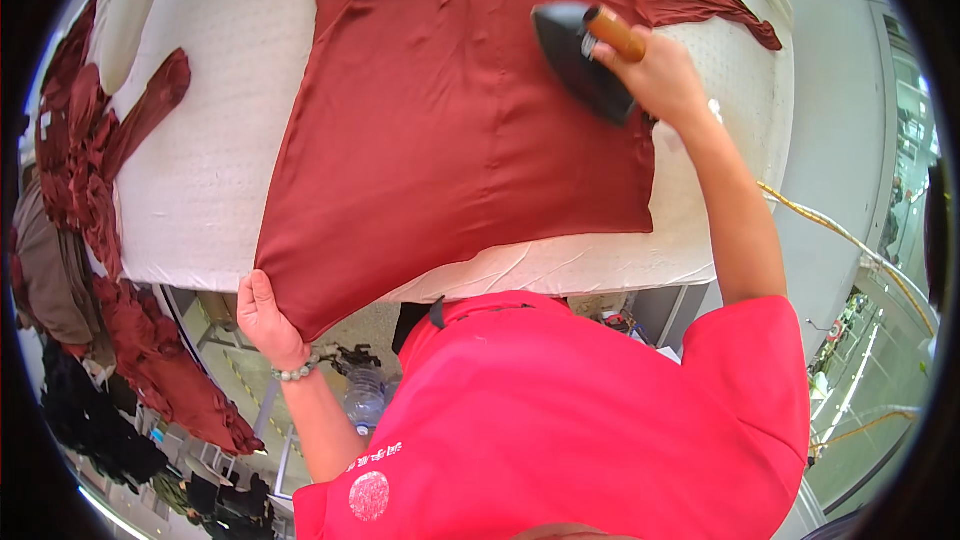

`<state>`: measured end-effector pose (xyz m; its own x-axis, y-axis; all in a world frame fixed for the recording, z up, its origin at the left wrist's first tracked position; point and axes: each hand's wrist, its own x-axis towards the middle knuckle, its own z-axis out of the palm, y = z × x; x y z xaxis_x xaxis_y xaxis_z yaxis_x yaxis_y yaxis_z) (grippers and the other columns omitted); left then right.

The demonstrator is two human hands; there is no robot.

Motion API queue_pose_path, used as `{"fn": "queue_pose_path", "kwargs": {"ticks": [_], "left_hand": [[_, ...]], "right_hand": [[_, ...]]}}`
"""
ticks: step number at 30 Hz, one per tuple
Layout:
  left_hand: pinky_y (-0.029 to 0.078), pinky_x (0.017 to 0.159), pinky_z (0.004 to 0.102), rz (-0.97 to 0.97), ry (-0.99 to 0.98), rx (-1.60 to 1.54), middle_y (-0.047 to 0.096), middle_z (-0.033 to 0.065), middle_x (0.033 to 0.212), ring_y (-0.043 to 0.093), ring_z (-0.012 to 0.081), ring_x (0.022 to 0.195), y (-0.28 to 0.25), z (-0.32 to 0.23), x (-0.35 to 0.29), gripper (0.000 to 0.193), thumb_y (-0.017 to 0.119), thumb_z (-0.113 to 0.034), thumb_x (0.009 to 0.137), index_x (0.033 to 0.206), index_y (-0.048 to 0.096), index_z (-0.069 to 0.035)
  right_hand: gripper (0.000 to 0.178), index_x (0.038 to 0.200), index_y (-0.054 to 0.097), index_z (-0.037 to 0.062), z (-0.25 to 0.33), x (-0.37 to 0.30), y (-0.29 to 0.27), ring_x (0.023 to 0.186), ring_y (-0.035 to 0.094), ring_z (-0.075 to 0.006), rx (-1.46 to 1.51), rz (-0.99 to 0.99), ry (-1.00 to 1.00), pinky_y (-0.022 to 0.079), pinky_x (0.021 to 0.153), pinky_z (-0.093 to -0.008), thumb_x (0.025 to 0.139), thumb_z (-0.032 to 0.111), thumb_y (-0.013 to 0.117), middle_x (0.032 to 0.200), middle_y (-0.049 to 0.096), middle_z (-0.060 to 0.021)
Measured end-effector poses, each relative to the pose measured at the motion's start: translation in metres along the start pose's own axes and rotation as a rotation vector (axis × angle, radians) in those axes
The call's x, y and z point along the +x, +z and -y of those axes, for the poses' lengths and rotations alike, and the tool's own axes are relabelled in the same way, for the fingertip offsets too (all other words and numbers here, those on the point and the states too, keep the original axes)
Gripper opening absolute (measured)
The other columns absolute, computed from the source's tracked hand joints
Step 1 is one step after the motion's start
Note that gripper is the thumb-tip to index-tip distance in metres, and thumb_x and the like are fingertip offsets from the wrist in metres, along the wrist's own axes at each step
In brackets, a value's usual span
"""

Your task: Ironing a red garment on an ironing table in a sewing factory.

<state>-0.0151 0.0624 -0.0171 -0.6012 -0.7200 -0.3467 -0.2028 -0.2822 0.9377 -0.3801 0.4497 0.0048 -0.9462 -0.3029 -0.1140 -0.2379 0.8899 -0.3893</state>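
A dark red long-sleeved garment (pixel 440 130) lies spread over a white padded ironing table (pixel 225 170), its sleeves reaching out to both sides. My right hand (pixel 660 75) is closed round the brown handle of a black iron (pixel 580 65), whose sole is on the right part of the cloth. At the near left, my left hand (pixel 268 320) grips the garment's lower corner, which is pulled past the table's front edge. Fine creases run down the middle of the cloth. A beaded bracelet (pixel 297 371) circles my left wrist.
More dark red garments (pixel 150 360) hang in a heap at the table's left, beside brown and black clothes (pixel 90 420). A pale padded arm (pixel 130 10) rises at the far left. Cords (pixel 840 230) run along the right side. A clear plastic bottle (pixel 365 400) stands below the table.
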Motion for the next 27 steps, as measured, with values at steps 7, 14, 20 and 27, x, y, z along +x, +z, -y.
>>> {"fn": "queue_pose_path", "kwargs": {"ticks": [7, 14, 20, 27], "left_hand": [[0.052, 0.076, 0.0251, 0.062, 0.020, 0.298, 0.073, 0.0052, 0.096, 0.063, 0.0077, 0.083, -0.027, 0.040, 0.022, 0.024, 0.062, -0.023, 0.108, 0.099, 0.068, -0.002], [0.048, 0.070, 0.0273, 0.178, -0.002, 0.584, 0.065, -0.0005, 0.081, 0.054, 0.0084, 0.075, -0.036, 0.072, 0.045, 0.032, 0.067, -0.028, 0.105, 0.093, 0.066, 0.001], [0.049, 0.069, 0.0299, 0.255, 0.124, 0.731, 0.066, 0.0025, 0.078, 0.054, 0.0096, 0.072, -0.021, 0.068, 0.042, 0.033, 0.071, -0.030, 0.102, 0.092, 0.066, 0.001], [0.048, 0.066, 0.0322, 0.295, 0.185, 0.835, 0.065, 0.0034, 0.073, 0.054, 0.0107, 0.070, -0.033, 0.064, 0.054, 0.034, 0.071, -0.029, 0.102, 0.089, 0.065, 0.002]], "right_hand": [[0.045, 0.099, 0.070, -0.0024, -0.060, -0.046, -0.012, 0.071, 0.066, -0.0313, 0.017, 0.027, 0.249, 0.051, 0.070, -0.0413, 0.092, 0.041, 0.078, 0.078, 0.070, -0.0172], [0.043, 0.114, 0.073, 0.0042, -0.176, -0.094, -0.039, 0.092, 0.072, -0.0379, -0.137, -0.075, 0.571, 0.054, 0.081, -0.0477, 0.093, 0.042, 0.074, 0.095, 0.075, -0.0176], [0.049, 0.124, 0.057, 0.0058, -0.140, -0.177, -0.001, 0.108, 0.066, -0.0363, -0.417, -0.659, -0.012, 0.053, 0.088, -0.0465, 0.090, 0.033, 0.078, 0.114, 0.067, -0.0196], [0.028, 0.099, 0.062, 0.0039, -0.136, -0.263, 0.042, 0.074, 0.070, -0.0221, 0.634, 0.082, 0.740, 0.056, 0.065, -0.0361, 0.099, 0.031, 0.071, 0.080, 0.068, -0.0097]]}}
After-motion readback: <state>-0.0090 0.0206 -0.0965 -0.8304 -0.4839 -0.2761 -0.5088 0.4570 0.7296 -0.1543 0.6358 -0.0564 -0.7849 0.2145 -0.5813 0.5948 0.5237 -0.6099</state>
